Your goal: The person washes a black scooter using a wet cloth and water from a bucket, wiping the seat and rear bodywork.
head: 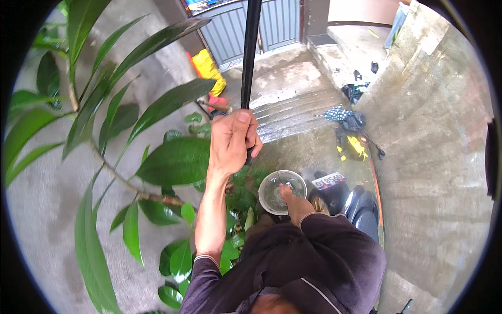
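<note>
My left hand (234,137) is raised in front of me, closed around the lower end of a slim black pole (250,55). The pole runs up past the top edge, so what it carries is out of sight. Lower down, my right hand (286,193) reaches over a round white bucket (263,202) on the ground. The bucket seems to hold clear water. A small bright spot shows beside the fingers; whether they grip something cannot be made out.
Leafy branches (172,161) crowd my left side. A parked motorbike (362,214) stands close at right, by a concrete wall (431,157). Ahead lie wet steps (290,117), a grey gate (231,43), yellow bags (208,68) and a dotted cloth item (338,114).
</note>
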A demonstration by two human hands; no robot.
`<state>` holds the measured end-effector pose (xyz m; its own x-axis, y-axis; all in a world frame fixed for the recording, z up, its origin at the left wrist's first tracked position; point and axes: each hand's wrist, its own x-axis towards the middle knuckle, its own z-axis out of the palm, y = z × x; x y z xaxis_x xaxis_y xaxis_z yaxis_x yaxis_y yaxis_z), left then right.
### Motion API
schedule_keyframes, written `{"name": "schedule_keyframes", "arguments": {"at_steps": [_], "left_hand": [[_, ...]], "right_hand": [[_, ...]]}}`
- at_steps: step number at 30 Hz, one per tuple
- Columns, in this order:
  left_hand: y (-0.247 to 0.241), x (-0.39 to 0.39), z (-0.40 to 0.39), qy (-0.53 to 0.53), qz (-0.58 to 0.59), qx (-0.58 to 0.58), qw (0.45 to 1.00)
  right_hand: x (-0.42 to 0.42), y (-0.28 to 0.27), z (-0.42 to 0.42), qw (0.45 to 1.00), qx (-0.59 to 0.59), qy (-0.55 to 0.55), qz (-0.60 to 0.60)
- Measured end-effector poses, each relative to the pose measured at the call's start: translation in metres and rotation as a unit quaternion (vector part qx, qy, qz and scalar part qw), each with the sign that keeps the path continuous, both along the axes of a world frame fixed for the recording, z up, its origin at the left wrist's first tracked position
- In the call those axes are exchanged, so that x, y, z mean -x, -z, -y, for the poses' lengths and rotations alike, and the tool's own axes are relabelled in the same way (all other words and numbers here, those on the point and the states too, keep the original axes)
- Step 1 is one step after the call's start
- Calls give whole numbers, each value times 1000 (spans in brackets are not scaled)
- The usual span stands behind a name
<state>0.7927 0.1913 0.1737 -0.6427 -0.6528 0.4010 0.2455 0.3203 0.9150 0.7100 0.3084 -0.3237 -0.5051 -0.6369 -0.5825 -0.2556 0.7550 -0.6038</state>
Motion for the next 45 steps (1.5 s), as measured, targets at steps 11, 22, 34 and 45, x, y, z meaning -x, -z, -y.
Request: {"name": "schedule_keyframes", "arguments": {"at_steps": [11, 22, 34, 45], "left_hand": [[-2, 150, 131, 36, -72, 55, 995], [-26, 303, 200, -33, -130, 117, 984], [43, 488, 325, 169, -135, 72, 974], [94, 608, 340, 452, -178, 97, 869]], "right_hand": [[149, -26, 87, 984, -45, 172, 20], [283, 80, 159, 935, -76, 341, 68], [399, 223, 172, 873, -88, 473, 87], [409, 331, 157, 836, -122, 524, -107]]}}
